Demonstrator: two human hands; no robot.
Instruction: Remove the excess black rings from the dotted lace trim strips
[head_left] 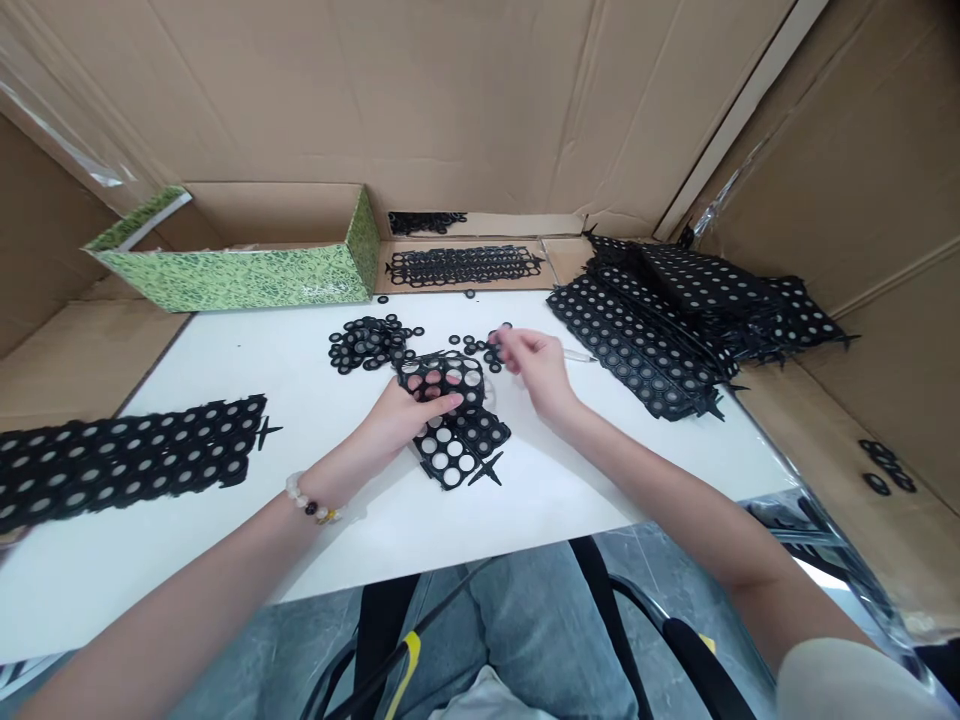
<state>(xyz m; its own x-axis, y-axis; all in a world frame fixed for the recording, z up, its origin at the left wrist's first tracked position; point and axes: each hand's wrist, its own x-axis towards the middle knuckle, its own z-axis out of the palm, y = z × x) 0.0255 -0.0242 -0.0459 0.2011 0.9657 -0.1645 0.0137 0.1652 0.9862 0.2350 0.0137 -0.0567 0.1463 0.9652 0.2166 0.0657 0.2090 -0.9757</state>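
A black perforated sheet (450, 440) lies folded over near the middle of the white table, and my left hand (409, 408) grips it with the thumb on top and fingers behind its holes. To the right of the sheet, my right hand (534, 365) is above the table with its thumb and fingertips pinched together, close to some loose black rings (471, 346). What is between those fingertips is too small to make out. A larger heap of black rings (367, 342) sits just beyond my left hand.
Stacked black sheets (645, 330) cover the back right. Another black sheet (135, 460) lies at the left. A green-patterned box (247, 280) stands at the back left, beside a black lattice strip (465, 265) on cardboard. Cardboard walls (465, 100) surround the table.
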